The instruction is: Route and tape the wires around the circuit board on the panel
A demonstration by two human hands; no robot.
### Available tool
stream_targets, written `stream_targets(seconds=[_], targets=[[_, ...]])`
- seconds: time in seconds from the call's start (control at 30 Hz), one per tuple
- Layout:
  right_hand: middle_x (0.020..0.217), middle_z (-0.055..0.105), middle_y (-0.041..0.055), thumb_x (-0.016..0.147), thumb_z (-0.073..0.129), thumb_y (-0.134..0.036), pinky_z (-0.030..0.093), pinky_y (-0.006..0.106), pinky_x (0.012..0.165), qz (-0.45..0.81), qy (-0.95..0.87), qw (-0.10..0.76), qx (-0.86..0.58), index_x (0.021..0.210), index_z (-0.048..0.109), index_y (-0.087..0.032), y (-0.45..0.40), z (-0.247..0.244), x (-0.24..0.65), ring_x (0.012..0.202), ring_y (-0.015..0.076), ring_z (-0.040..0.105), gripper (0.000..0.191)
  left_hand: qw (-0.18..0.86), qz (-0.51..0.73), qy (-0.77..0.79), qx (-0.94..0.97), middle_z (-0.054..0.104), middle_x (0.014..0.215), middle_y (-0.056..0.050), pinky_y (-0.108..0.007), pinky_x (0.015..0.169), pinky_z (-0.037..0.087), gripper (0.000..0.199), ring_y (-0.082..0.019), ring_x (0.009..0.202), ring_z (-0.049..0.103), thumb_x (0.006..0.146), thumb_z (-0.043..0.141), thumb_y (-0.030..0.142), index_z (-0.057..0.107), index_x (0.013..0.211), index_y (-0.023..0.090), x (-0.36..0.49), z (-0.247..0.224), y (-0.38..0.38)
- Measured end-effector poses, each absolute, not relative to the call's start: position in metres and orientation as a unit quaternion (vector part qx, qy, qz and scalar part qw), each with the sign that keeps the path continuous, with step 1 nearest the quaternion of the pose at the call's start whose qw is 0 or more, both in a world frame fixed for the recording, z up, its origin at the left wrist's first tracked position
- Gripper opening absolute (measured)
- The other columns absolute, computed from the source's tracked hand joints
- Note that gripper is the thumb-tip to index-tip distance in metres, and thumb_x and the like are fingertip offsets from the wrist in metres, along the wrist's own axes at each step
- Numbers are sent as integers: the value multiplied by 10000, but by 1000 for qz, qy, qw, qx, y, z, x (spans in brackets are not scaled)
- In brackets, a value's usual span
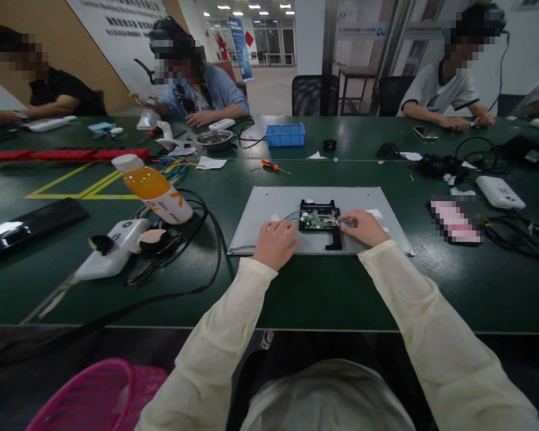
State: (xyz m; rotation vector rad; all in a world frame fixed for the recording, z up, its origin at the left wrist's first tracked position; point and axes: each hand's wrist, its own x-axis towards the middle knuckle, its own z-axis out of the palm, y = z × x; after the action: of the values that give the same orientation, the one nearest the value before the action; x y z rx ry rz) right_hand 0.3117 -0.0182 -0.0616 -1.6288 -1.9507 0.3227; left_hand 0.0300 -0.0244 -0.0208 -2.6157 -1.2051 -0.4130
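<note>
A grey flat panel (pixel 269 206) lies on the table in front of me. On it sits a black bracket (pixel 335 240) framing a green circuit board (pixel 315 220). My left hand (pixel 276 244) rests on the panel left of the board, its fingers bent but apart, near thin grey cables (pixel 291 215) that run to the board's left side. At the board's right edge, my right hand (pixel 363 228) has its thumb and fingertips pinched together; what they grip is too small to tell. White labels (pixel 374 214) are on the panel beside that hand.
An orange juice bottle (pixel 155 190) leans over white power banks and black cables (pixel 213 239) at left. Beyond the panel are an orange screwdriver (pixel 275 166) and a blue basket (pixel 284 134). A phone (pixel 456 221) lies right. Several people sit across the table.
</note>
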Motion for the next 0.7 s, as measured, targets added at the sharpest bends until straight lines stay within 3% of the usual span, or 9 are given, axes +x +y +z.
stream_targets(seconds=[0.13, 0.27, 0.53, 0.7], targets=[[917, 622, 62, 753, 632, -308, 432, 324, 786, 117, -729, 291, -608, 928, 699, -209, -19, -60, 308, 829, 191, 564, 213, 124, -104, -413, -896, 638, 932, -80, -394, 807, 388, 161, -240, 921, 577, 869, 470, 241, 611, 924, 186, 29, -21, -21], [940, 640, 67, 777, 603, -270, 426, 340, 829, 110, -746, 294, -587, 928, 682, -198, -20, -59, 305, 895, 203, 568, 185, 117, -79, -416, -898, 641, 841, -89, -376, 751, 393, 220, -227, 842, 595, 877, 413, 181, 625, 822, 178, 28, -21, -21], [837, 652, 34, 760, 587, -226, 449, 302, 720, 118, -733, 309, -594, 873, 648, -195, -21, -55, 301, 785, 175, 587, 132, 105, -152, -450, -874, 653, 821, -108, -398, 790, 377, 240, -247, 841, 596, 873, 420, 181, 655, 826, 188, 20, -15, -18], [820, 659, 44, 787, 545, -243, 439, 301, 725, 71, -698, 307, -643, 862, 632, -187, -22, -49, 310, 753, 172, 587, 128, 160, -185, -500, -831, 658, 864, -80, -397, 841, 354, 274, -234, 867, 579, 905, 374, 208, 642, 848, 206, 0, -10, -8]])
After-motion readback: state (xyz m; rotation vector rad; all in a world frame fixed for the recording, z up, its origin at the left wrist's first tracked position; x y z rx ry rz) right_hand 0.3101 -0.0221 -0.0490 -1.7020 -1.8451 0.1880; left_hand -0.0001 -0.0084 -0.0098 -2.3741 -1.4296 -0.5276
